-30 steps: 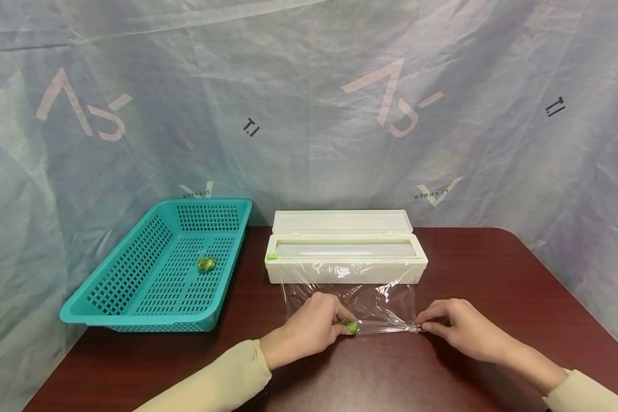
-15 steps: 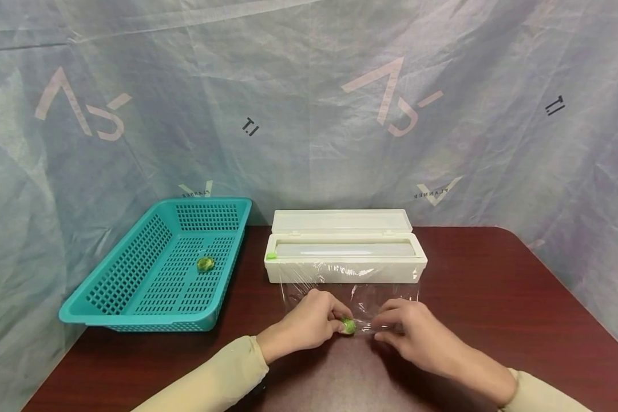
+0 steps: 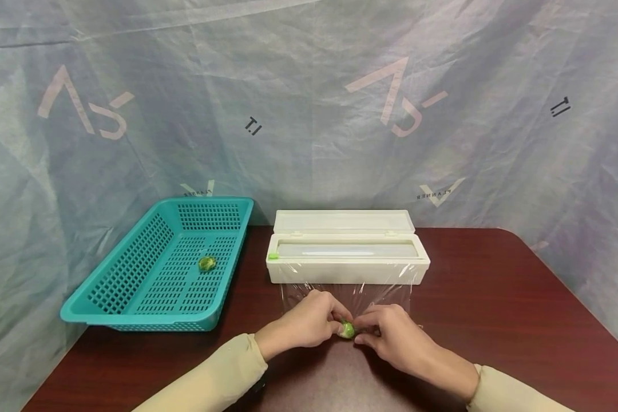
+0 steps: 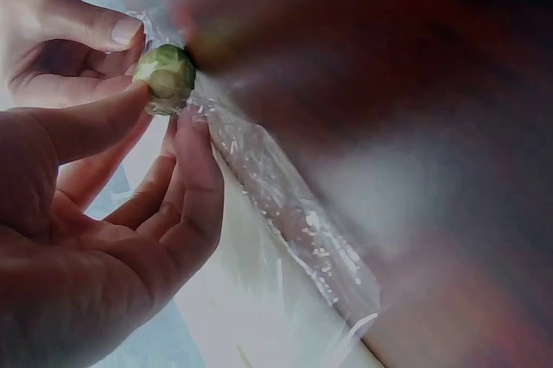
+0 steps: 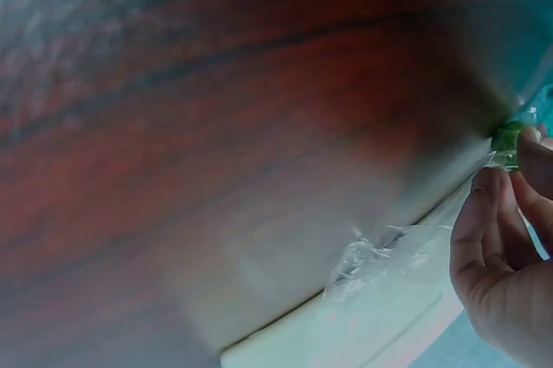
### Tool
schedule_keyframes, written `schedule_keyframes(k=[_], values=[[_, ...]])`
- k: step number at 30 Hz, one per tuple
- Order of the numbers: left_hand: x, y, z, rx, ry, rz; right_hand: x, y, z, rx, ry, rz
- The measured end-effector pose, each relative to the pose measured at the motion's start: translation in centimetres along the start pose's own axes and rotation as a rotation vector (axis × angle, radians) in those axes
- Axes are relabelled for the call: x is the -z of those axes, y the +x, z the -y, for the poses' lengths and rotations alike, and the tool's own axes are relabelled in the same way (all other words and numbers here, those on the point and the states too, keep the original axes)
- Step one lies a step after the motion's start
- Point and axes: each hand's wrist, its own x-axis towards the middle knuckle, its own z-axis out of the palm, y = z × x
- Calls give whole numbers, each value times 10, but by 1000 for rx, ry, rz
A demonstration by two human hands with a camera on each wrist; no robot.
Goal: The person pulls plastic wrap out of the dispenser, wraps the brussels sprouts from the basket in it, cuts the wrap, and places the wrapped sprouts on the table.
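Observation:
In the head view my left hand (image 3: 311, 321) pinches a small green Brussels sprout (image 3: 347, 330) between thumb and fingers. Clear plastic wrap (image 3: 391, 294) runs from a white dispenser (image 3: 347, 272) to the sprout, its near edge gathered there. My right hand (image 3: 397, 339) is close against the sprout's right side, thumb and fingers bent about the gathered film. Seen from the left wrist, the sprout (image 4: 167, 79) lies between both hands' fingertips, with crinkled film (image 4: 285, 204) trailing from it. The right wrist view shows the sprout (image 5: 507, 145) partly covered by fingers.
A teal perforated basket (image 3: 221, 303) stands on the left of the dark red table (image 3: 494, 297), with another Brussels sprout (image 3: 207, 264) inside. The dispenser's lid (image 3: 345, 221) is raised, and a green slider (image 3: 273, 256) sits at its left end. A grey cloth (image 3: 309, 114) hangs behind.
My right hand has moved left from the wrap's right edge to the sprout, bringing the film's gathered edge along. The left hand has stayed almost in place, holding the sprout.

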Motion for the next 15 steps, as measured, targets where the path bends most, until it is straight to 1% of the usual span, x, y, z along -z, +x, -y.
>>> schedule_keyframes(k=[4, 8, 15], values=[[1, 0, 0, 15, -14, 6, -1, 2, -1, -40, 28, 3], [2, -1, 0, 16, -13, 6, -2, 4, -1, -87, 46, 17], [2, -2, 4, 1, 70, -12, -4, 8, -2, -117, 48, 24]])
